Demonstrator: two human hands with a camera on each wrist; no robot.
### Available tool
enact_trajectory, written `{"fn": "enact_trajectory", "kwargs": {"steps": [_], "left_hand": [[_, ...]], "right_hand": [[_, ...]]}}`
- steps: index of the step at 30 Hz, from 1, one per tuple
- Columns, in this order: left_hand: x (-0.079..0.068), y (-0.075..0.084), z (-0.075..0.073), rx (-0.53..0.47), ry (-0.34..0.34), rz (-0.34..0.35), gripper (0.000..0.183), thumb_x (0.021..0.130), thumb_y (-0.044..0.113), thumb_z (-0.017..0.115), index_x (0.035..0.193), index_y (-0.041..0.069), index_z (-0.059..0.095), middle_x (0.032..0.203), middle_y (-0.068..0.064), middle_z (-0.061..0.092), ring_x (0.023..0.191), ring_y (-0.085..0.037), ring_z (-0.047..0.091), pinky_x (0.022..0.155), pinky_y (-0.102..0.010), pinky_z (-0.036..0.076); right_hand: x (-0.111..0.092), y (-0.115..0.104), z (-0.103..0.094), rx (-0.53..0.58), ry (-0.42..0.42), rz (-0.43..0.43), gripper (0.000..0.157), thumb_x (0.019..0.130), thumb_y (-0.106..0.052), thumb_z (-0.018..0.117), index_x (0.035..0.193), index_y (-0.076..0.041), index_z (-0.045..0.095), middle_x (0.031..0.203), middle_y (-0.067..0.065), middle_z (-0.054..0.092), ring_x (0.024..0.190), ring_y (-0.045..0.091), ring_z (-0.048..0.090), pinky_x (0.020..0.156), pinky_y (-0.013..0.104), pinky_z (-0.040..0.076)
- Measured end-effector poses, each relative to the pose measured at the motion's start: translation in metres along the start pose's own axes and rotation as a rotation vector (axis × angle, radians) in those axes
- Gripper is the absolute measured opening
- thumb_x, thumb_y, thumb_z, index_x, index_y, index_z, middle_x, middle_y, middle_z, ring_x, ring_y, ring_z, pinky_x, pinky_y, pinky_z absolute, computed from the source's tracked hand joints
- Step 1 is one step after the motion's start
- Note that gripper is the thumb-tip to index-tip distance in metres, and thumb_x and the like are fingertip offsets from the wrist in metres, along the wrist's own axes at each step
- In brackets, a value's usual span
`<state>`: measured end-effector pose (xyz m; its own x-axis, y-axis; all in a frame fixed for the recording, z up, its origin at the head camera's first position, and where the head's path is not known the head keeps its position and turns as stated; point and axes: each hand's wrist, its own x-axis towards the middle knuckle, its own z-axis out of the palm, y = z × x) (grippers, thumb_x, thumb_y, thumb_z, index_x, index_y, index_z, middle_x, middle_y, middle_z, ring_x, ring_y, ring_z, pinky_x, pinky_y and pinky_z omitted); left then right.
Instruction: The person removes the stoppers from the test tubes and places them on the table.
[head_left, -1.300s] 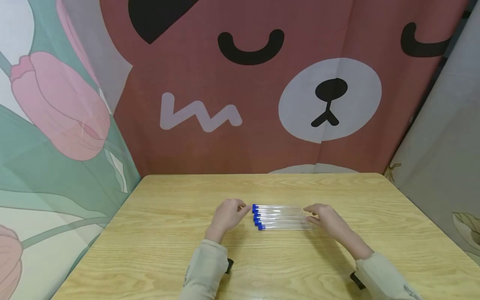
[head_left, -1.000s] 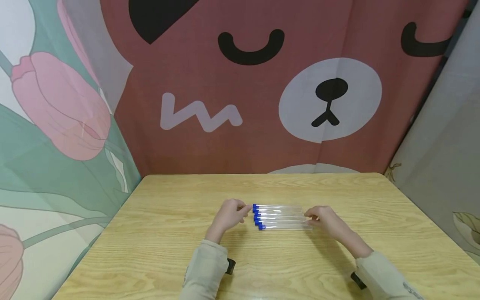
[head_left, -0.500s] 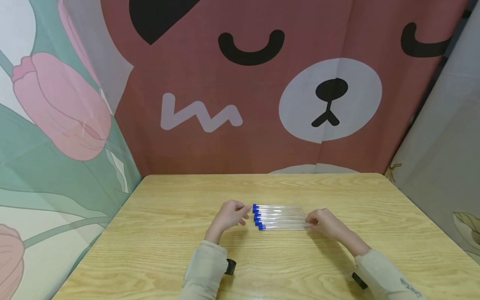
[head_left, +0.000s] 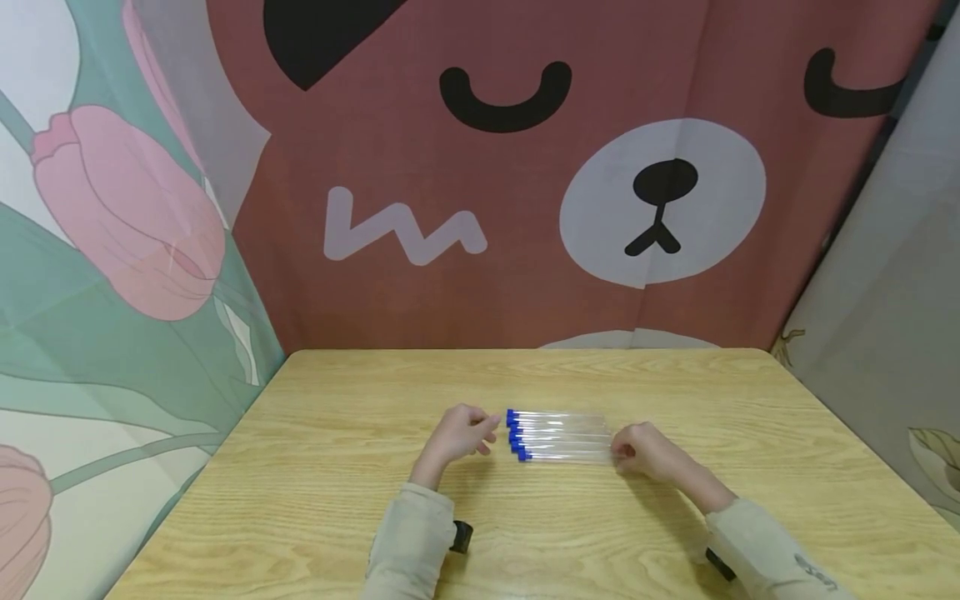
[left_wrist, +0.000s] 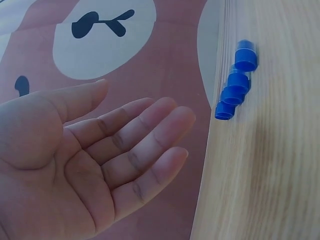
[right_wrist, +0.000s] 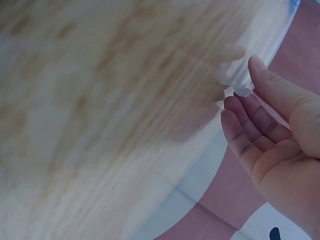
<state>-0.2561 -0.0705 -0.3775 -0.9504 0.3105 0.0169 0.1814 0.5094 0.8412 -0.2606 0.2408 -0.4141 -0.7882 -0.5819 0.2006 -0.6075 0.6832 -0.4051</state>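
Note:
Several clear test tubes with blue caps lie side by side on the wooden table, caps to the left, the nearest cap set slightly further right. Just left of the caps is my left hand, palm empty and fingers loosely bent. The left wrist view shows this hand apart from the caps. My right hand is at the tubes' right ends. In the right wrist view its thumb and fingertips are right at a clear rounded tube end, fingers slightly bent.
The light wooden table stretches out around the tubes. Behind it hangs a curtain with a bear print; a floral curtain hangs at the left and a pale one at the right.
My right hand has slid along the tube ends towards the near side, its fingers more bent in the head view. The left hand has drawn back slightly from the caps; the tubes stay nearly in place.

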Motion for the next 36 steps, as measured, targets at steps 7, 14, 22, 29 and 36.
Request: {"fn": "enact_trajectory", "kwargs": {"steps": [7,14,22,29,36], "left_hand": [[0.0,-0.003,0.0,-0.024,-0.008,-0.012,0.034,0.093,0.025,0.049,0.101,-0.006,0.062,0.079,-0.011,0.063,0.065,-0.024,0.063,0.059,-0.032,0.05],[0.0,-0.004,0.001,-0.045,-0.017,-0.013,0.037,0.093,0.026,0.05,0.101,-0.007,0.062,0.079,-0.012,0.063,0.065,-0.024,0.063,0.064,-0.039,0.052],[0.0,-0.006,0.001,-0.055,-0.023,-0.016,0.036,0.093,0.026,0.05,0.101,-0.008,0.061,0.08,-0.014,0.063,0.065,-0.026,0.063,0.064,-0.039,0.052],[0.0,-0.007,0.003,-0.066,-0.027,-0.023,0.035,0.092,0.025,0.051,0.098,-0.008,0.062,0.078,-0.014,0.063,0.065,-0.026,0.063,0.061,-0.035,0.052],[0.003,-0.007,0.007,-0.136,-0.018,-0.057,0.032,0.093,0.02,0.049,0.097,-0.01,0.062,0.077,-0.014,0.063,0.066,-0.029,0.063,0.063,-0.037,0.053]], "right_hand": [[0.0,-0.001,0.002,-0.004,-0.031,-0.026,0.021,0.065,0.002,0.074,0.061,-0.008,0.056,0.057,-0.009,0.04,0.054,0.002,0.032,0.047,0.019,0.031],[0.0,-0.004,-0.001,0.058,-0.011,-0.034,0.009,0.071,0.003,0.07,0.069,-0.003,0.064,0.064,-0.004,0.056,0.056,0.002,0.041,0.047,0.02,0.04],[-0.002,-0.007,-0.01,0.27,0.049,0.03,0.012,0.078,0.002,0.064,0.086,0.01,0.064,0.077,0.013,0.064,0.065,0.016,0.061,0.056,0.025,0.051],[-0.007,-0.002,-0.011,0.627,0.089,0.223,0.022,0.083,0.001,0.06,0.097,0.018,0.058,0.085,0.023,0.063,0.073,0.025,0.063,0.065,0.038,0.053],[-0.009,-0.006,-0.014,0.865,0.127,0.341,0.034,0.087,0.001,0.055,0.108,0.025,0.046,0.092,0.021,0.063,0.08,0.017,0.063,0.076,0.036,0.05]]}}
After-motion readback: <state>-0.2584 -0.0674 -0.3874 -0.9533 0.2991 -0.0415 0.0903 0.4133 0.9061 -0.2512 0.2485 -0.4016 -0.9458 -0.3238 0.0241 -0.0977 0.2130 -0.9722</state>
